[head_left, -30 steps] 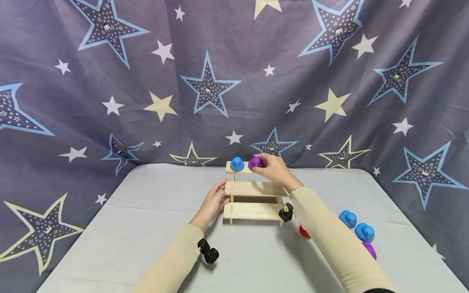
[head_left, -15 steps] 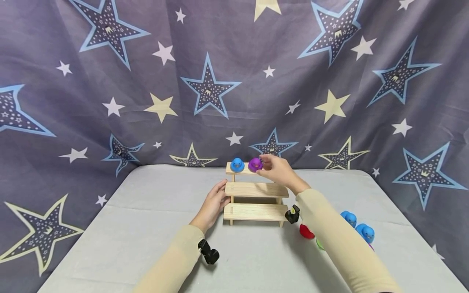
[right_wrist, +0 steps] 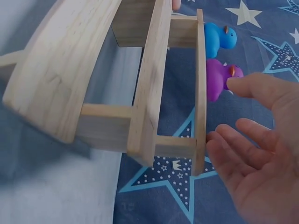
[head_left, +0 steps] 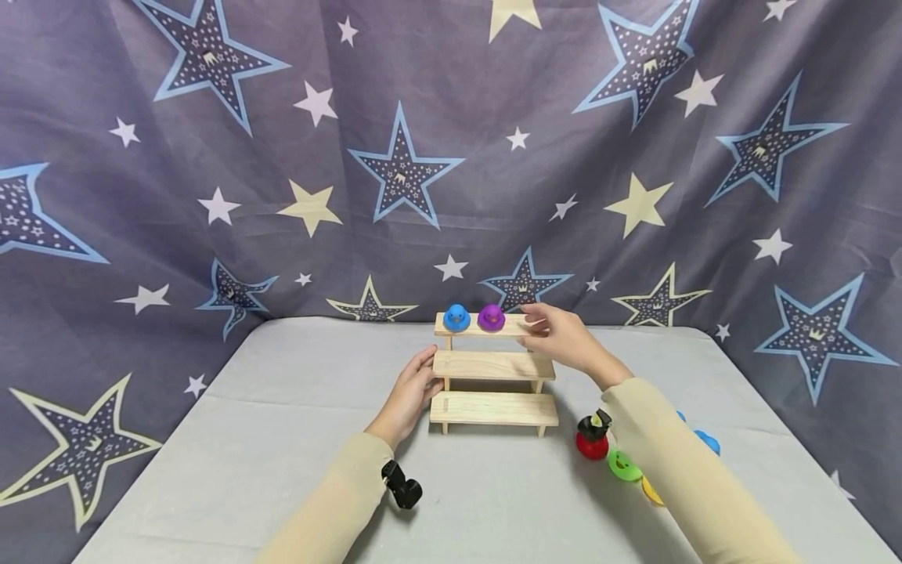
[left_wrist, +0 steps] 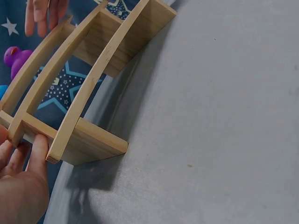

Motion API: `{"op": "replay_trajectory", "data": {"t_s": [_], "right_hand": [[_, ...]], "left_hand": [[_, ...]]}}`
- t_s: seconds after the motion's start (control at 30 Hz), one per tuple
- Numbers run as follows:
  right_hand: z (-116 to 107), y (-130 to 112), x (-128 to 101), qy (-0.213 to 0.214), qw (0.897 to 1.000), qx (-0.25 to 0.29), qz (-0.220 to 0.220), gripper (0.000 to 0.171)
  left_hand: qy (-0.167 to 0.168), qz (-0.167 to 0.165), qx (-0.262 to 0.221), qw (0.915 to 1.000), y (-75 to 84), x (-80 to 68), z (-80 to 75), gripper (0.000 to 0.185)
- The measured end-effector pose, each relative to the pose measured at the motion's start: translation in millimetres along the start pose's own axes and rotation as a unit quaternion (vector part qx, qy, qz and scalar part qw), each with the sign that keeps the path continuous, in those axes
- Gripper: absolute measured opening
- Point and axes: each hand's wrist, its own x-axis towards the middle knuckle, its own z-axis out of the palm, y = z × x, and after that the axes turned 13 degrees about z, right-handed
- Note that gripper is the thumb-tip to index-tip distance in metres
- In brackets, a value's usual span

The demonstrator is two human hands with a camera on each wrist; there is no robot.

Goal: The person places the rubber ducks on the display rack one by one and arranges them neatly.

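A three-tier wooden display stand (head_left: 493, 364) stands on the table. On its top shelf sit a blue rubber duck (head_left: 456, 318) and, beside it to the right, a purple rubber duck (head_left: 491, 317). My left hand (head_left: 407, 392) holds the stand's left side at the middle shelf; its fingertips (left_wrist: 39, 147) lie against the wood in the left wrist view, and the thumb is hard to make out. My right hand (head_left: 564, 338) is by the right end of the top shelf, fingers apart, holding nothing. The right wrist view shows a gap between its fingers and the purple duck.
Right of the stand, a red duck (head_left: 592, 446), a green duck (head_left: 623, 465) and a yellow duck (head_left: 652, 492) lie on the grey table (head_left: 282, 439). More blue ducks (head_left: 708, 441) are partly hidden behind the right sleeve. A star-patterned curtain (head_left: 451, 157) hangs behind.
My right hand has let go of the purple duck on the top shelf and drawn away to the right. The green and yellow ducks have come into sight. My left hand has stayed put.
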Motion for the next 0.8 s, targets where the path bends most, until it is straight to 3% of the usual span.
{"op": "replay_trajectory", "data": {"t_s": [0.4, 0.8], "right_hand": [[-13, 14, -24, -0.007, 0.999, -0.002, -0.032, 0.056], [-27, 33, -48, -0.036, 0.999, -0.013, -0.011, 0.059]], "left_hand": [[0.002, 0.001, -0.001, 1.0, -0.2, -0.6, 0.4, 0.059], [-0.004, 0.002, -0.009, 1.0, 1.8, -0.5, 0.5, 0.06]]}}
